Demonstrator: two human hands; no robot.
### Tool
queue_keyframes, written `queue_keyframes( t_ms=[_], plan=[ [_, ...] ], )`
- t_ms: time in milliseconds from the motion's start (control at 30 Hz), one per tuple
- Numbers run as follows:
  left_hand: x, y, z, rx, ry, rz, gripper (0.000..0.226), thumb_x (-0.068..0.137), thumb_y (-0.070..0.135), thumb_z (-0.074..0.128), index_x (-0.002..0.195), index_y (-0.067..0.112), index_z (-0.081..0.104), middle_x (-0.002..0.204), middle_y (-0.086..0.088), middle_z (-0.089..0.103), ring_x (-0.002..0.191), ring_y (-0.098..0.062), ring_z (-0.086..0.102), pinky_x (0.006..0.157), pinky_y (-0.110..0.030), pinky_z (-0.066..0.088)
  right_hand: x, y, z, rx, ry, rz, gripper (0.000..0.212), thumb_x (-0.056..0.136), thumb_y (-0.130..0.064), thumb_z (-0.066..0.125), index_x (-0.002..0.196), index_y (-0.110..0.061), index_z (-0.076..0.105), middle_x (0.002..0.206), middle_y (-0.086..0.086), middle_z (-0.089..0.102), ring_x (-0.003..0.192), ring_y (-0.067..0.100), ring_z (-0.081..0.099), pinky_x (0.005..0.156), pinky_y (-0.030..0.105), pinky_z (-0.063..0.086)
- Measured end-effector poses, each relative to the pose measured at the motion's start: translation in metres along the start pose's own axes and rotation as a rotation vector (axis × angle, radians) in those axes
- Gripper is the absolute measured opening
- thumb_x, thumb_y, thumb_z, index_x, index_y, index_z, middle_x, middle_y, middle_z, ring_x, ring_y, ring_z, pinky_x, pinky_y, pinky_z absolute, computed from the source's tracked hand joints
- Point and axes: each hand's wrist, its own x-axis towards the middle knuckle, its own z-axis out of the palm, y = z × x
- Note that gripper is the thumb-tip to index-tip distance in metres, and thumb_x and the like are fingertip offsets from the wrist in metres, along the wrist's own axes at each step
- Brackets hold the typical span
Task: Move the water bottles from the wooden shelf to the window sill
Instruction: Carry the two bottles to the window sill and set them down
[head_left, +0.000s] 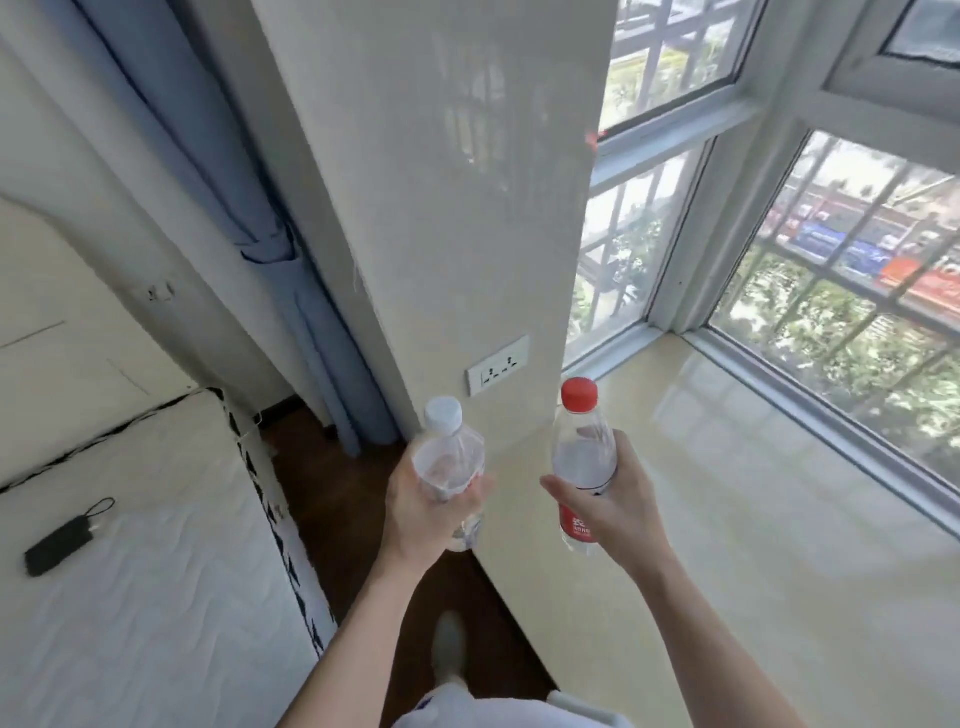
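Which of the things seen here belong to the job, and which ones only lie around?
For the job: white-capped bottle in the left hand; red-capped bottle in the right hand; window sill.
Only lying about: black object on the mattress; wall socket; blue curtain.

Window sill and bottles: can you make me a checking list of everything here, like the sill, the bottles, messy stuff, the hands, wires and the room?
Surface: window sill, pale and glossy, reflecting the window.
Job's things: white-capped bottle and red-capped bottle, both held in the air, neither set on the sill yet.
Clutter: small black object with a strap lying on the mattress.
Hands: left hand grips the white-capped bottle; right hand grips the red-capped bottle.
Cables: nothing seen; the wall socket has nothing plugged in.
Surroundings: barred window, blue curtain, dark floor.
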Motion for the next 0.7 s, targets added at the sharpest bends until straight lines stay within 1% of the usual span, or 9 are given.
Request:
queue_keyframes(
  t_ms=[67,133,233,300,367,433,500,600,700],
  plan=[
    [0.026,0.001,0.019,0.006,-0.081,-0.006,0.054,0.056,0.047,0.084,0.102,0.026,0.065,0.093,0.014,0.071,0.092,-0.004,0.066,0.078,-0.013,0.050,0.010,0.008,-0.015,0.017,0.087,0.047,0.059,0.060,-0.047,0.084,0.109,-0.041,0.052,0.097,-0.012,0.065,0.094,0.014,0.065,0.084,0.045,0.056],
    [0.049,0.002,0.039,0.028,-0.165,-0.020,0.052,0.059,0.040,0.087,0.103,0.022,0.066,0.094,0.010,0.071,0.092,-0.007,0.067,0.077,-0.013,0.050,0.019,0.014,-0.030,0.056,0.179,0.100,0.060,0.058,-0.045,0.085,0.109,-0.043,0.053,0.100,-0.012,0.065,0.096,0.015,0.065,0.085,0.042,0.056],
    [0.082,0.001,0.068,0.031,-0.322,-0.039,0.039,0.068,0.010,0.088,0.100,0.017,0.067,0.092,0.006,0.071,0.088,-0.006,0.067,0.073,-0.012,0.050,0.031,0.021,-0.045,0.129,0.332,0.162,0.061,0.056,-0.041,0.086,0.109,-0.040,0.056,0.103,-0.004,0.067,0.097,0.018,0.067,0.082,0.038,0.056],
    [0.103,0.000,0.087,0.040,-0.424,-0.041,0.038,0.069,0.002,0.086,0.100,0.014,0.066,0.088,0.009,0.071,0.086,-0.003,0.068,0.074,-0.012,0.050,0.036,0.026,-0.051,0.165,0.423,0.192,0.061,0.056,-0.040,0.087,0.110,-0.036,0.058,0.105,-0.004,0.067,0.098,0.015,0.067,0.081,0.032,0.054],
    [0.120,-0.006,0.105,0.048,-0.500,-0.067,0.038,0.069,0.000,0.085,0.100,0.011,0.066,0.085,0.013,0.072,0.085,-0.005,0.068,0.073,-0.013,0.050,0.042,0.032,-0.054,0.186,0.495,0.221,0.062,0.055,-0.041,0.087,0.111,-0.035,0.059,0.108,-0.005,0.067,0.099,0.011,0.066,0.081,0.028,0.052],
    [0.136,-0.013,0.120,0.053,-0.574,-0.091,0.037,0.069,-0.001,0.085,0.099,0.011,0.066,0.084,0.013,0.072,0.084,-0.003,0.068,0.071,-0.012,0.050,0.048,0.038,-0.053,0.192,0.556,0.253,0.060,0.056,-0.040,0.086,0.109,-0.035,0.058,0.108,-0.005,0.067,0.095,0.007,0.065,0.080,0.027,0.051],
    [0.147,-0.021,0.134,0.069,-0.654,-0.087,0.037,0.069,-0.001,0.085,0.098,0.014,0.066,0.085,0.013,0.072,0.085,-0.001,0.068,0.071,-0.011,0.049,0.054,0.046,-0.051,0.193,0.620,0.277,0.059,0.056,-0.040,0.086,0.108,-0.036,0.057,0.106,-0.005,0.066,0.094,0.010,0.065,0.079,0.029,0.053],
    [0.157,-0.035,0.150,0.080,-0.738,-0.108,0.039,0.069,-0.002,0.085,0.099,0.013,0.066,0.088,0.009,0.073,0.085,-0.002,0.069,0.072,-0.012,0.050,0.060,0.062,-0.044,0.183,0.674,0.308,0.059,0.055,-0.041,0.086,0.106,-0.036,0.057,0.103,-0.007,0.065,0.094,0.012,0.065,0.080,0.032,0.054],
    [0.162,-0.054,0.161,0.090,-0.779,-0.141,0.049,0.065,0.008,0.091,0.106,0.013,0.065,0.097,0.001,0.073,0.091,-0.008,0.069,0.078,-0.018,0.053,0.058,0.081,-0.037,0.158,0.685,0.343,0.060,0.056,-0.042,0.086,0.108,-0.036,0.057,0.105,-0.010,0.065,0.097,0.014,0.064,0.079,0.030,0.054]
  ],
)
